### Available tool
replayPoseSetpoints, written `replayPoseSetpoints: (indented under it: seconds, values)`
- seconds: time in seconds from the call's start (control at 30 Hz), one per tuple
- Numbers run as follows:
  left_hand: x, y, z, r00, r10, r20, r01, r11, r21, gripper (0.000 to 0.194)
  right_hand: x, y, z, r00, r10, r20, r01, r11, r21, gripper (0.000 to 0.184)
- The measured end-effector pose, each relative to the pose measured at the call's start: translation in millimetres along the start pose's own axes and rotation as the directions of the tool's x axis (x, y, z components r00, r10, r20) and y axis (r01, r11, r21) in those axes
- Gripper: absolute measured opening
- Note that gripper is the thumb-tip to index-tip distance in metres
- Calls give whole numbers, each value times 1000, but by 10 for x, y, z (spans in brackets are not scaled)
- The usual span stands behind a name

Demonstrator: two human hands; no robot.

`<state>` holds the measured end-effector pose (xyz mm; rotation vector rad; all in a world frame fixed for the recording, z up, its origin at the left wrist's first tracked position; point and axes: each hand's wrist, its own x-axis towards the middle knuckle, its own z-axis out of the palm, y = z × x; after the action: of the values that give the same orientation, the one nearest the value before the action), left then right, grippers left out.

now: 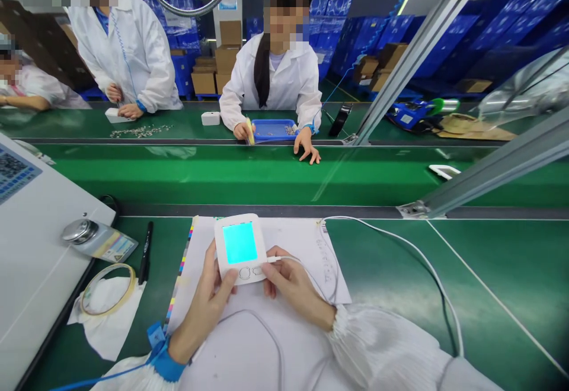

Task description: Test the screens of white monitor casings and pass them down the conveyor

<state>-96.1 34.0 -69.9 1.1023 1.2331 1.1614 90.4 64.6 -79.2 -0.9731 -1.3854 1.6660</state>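
A white handheld device (262, 238) with a lit cyan screen and round buttons is held up over white paper sheets (306, 243). My left hand (208, 287) grips its left side, thumb on the lower front edge. At the lower right corner, my right hand (288, 281) is closed on the device, its thumb by a button. A white cable (288, 258) runs from a plug at the device's right side, next to my right fingers. Around my left wrist sits a blue strap (166, 362) with a blue cord.
Left of the paper lie a black marker (146, 253), a tape roll (108, 288) on crumpled white paper and a bottle with a metal cap (82, 232). Beyond is a green conveyor belt (249, 172); co-workers sit behind it. A metal post (493, 166) slants at right.
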Motion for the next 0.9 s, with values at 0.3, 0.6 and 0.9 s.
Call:
replayPoseSetpoints:
  seconds: [0.3,0.6,0.9]
  values:
    - [249,123,-309,969,-45,-244,-5,979,-202,70,-67,-46,-145,994,96,-50,-95,995,26,67]
    - [924,691,-299,941,71,-331,-147,967,-209,39,-210,-119,-257,958,260,118,-273,956,111,72]
    - [309,563,680,905,19,425,-188,913,361,33,-430,-87,-150,822,75,565,-35,996,-82,33]
